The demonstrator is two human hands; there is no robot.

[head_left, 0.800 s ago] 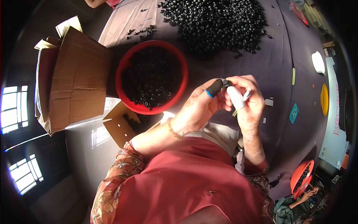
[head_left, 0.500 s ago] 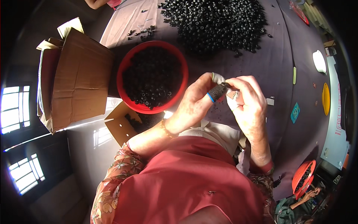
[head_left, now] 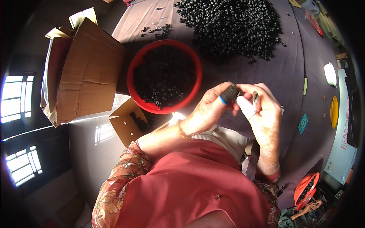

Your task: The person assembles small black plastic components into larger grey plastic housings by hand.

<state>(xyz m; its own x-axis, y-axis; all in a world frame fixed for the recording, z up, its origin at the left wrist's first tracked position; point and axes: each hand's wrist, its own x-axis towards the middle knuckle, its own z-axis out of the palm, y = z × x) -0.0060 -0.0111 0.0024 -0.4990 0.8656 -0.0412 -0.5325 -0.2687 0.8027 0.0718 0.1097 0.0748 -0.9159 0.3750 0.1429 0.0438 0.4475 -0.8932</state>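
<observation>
In front of my chest both hands meet, fingertips pinched together. My left hand is closed, with a dark cover on its thumb held by a blue band. My right hand has a white cover on the thumb. Where the fingertips touch there is a small black part, mostly hidden by them. A thin brown-and-grey sliver shows at my right fingers; its kind is unclear. To the left stands a red basin holding many small black ring-like parts.
A large heap of black parts covers the far side of the cloth-covered table. At left are a tall cardboard box and a lower open carton. A red colander and another person's hand are at lower right.
The whole view has shifted slightly, moving the scene to the right. My right hand has turned, its white-covered thumb now showing against the part; my left thumb has rolled over it.
</observation>
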